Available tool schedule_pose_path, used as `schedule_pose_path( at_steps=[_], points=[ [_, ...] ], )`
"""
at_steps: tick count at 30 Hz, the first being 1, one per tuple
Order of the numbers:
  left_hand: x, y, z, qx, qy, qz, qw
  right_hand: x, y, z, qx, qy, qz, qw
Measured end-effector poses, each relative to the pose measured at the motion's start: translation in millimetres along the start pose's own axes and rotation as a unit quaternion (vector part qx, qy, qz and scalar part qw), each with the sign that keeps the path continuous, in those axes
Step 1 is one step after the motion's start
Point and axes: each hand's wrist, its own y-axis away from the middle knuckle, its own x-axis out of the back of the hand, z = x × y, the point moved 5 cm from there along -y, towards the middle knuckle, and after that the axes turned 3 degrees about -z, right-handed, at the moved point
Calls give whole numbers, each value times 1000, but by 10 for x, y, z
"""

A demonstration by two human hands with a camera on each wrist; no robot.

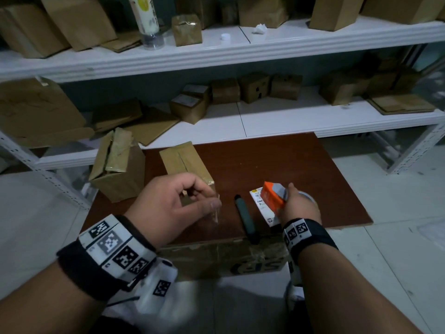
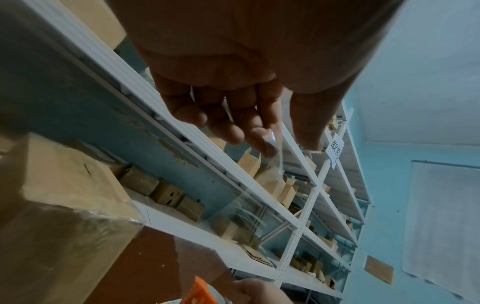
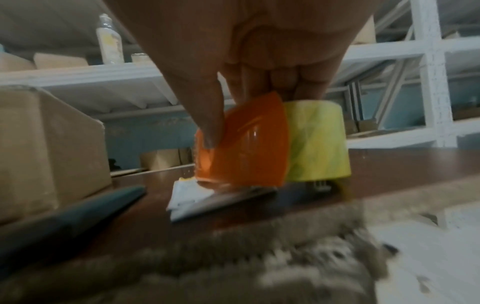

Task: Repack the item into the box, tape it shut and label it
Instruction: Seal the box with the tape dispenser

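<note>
A small taped cardboard box (image 1: 183, 162) (image 2: 64, 185) (image 3: 46, 148) stands on the brown board (image 1: 277, 160). Just in front of it, my left hand (image 1: 207, 197) (image 2: 288, 144) pinches the end of a clear tape strip (image 1: 218, 212) (image 2: 275, 156). In the left wrist view the strip runs down toward the orange tape dispenser (image 1: 272, 196) (image 3: 246, 144). My right hand (image 1: 293, 196) (image 3: 241, 115) grips that dispenser, with its yellowish roll (image 3: 317, 139), low over white label sheets (image 1: 261, 208) (image 3: 187, 197).
A dark pen-like tool (image 1: 244, 218) (image 3: 78, 211) lies between my hands. An open cardboard box (image 1: 118, 165) stands at the board's left edge. White shelving (image 1: 240, 51) with several boxes rises close behind. A large carton (image 1: 216, 259) is under the board.
</note>
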Motion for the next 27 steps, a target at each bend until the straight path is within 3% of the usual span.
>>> schedule_pose_path(
  at_steps=[1, 3, 5, 6, 8, 10, 12, 15, 20, 25, 27],
  points=[
    [-1, -1, -38, 4, -8, -3, 1000, 34, 38, -39, 4, 10, 21, 1000],
    [5, 4, -109, 4, -36, -8, 999, 176, 155, -135, 52, 4, 128, 990],
    [15, 17, -159, 2, -49, -13, 999, 279, 312, -268, 156, -155, 222, 950],
    [20, 19, -178, 3, -45, -14, 999, 284, 372, -349, 209, -267, 207, 918],
    [36, 17, -202, 4, -11, -17, 1000, 203, 476, -549, 270, -437, 84, 854],
    [65, 2, -220, 9, 44, -25, 999, 68, 621, -778, 274, -560, -83, 777],
    [107, -17, -233, 7, 71, -32, 997, -69, 696, -964, 252, -575, -208, 750],
    [167, -47, -311, 9, 82, -12, 997, -205, 724, -1049, 220, -571, -295, 734],
    [230, -24, -640, 84, 75, 43, 993, -169, 733, -884, 296, -508, -266, 763],
    [142, 114, -920, 183, 75, 85, 977, -106, 637, -860, 298, -461, -110, 829],
    [55, 160, -1026, 218, 80, 94, 968, -107, 569, -862, 293, -465, -60, 833]
  ],
)
